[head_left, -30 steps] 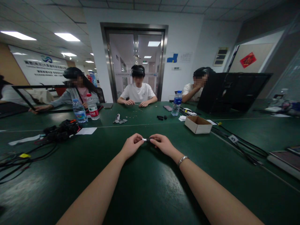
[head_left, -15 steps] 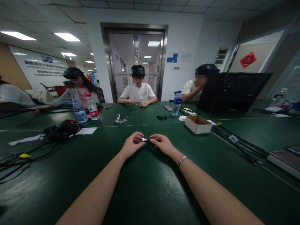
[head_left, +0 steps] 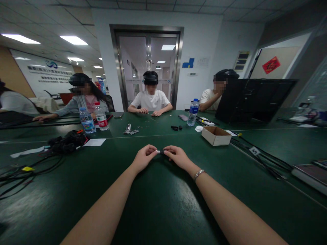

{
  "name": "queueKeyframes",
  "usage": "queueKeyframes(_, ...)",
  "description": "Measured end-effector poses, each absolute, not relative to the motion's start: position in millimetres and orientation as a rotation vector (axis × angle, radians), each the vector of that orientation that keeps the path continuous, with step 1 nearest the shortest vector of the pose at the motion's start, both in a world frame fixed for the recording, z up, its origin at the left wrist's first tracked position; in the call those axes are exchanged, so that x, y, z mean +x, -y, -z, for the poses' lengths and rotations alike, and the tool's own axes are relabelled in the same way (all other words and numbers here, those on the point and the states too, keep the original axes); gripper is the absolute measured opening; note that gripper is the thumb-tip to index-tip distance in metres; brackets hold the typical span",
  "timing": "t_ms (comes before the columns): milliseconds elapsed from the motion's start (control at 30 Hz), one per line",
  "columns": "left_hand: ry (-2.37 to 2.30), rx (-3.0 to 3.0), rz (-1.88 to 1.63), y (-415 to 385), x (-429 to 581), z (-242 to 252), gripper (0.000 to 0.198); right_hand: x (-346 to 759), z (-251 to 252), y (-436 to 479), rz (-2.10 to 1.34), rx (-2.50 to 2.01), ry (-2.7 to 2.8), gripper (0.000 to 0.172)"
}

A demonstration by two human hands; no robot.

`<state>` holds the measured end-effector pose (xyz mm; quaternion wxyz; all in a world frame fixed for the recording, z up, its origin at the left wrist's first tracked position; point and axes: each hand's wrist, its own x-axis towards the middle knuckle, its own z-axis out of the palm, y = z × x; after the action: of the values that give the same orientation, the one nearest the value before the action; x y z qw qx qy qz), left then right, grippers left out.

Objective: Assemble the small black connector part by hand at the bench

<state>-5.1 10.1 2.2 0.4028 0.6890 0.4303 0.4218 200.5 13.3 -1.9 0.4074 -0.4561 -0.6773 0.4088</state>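
Between my two hands, a short silver-and-black stick (head_left: 160, 151) lies level just above the table; its exact kind is too small to make out. My left hand (head_left: 144, 158) pinches the silver end between thumb and fingertips. On the black end, the thumb and fingers of my right hand (head_left: 177, 156) are closed, hiding much of it. Farther off on the table are several small black pieces (head_left: 176, 128) and a little heap of silver-grey metal pieces (head_left: 130, 130).
An open cardboard box (head_left: 216, 136) stands to the right, near a water bottle (head_left: 193, 113) and black cables (head_left: 265, 158). At left are two bottles, a dark tangle of gear (head_left: 68, 141) and white paper (head_left: 94, 142). Across the green table (head_left: 163, 197) a person (head_left: 150, 100) handles something thin.
My left thumb and fingers have drawn in on the silver end, so less of it shows. My right hand has stayed nearly still on the black end.
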Motion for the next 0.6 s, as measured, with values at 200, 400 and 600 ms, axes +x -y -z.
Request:
queueKeyframes(200,-0.976,1.637,-1.236,-8.4,5.9,-15.7,0.038,192.2,-9.5,-10.6,-1.039,-1.042,1.629,0.03)
queueKeyframes(400,-0.914,1.412,-1.357,-5.4,21.8,-24.1,0.038,160.8,-13.9,-1.2,-1.272,-0.873,1.553,0.039)
queueKeyframes(600,-1.085,1.488,-1.284,-4.9,31.6,-5.6,0.027,147.2,-2.9,9.7,-1.179,-1.051,1.656,0.016)
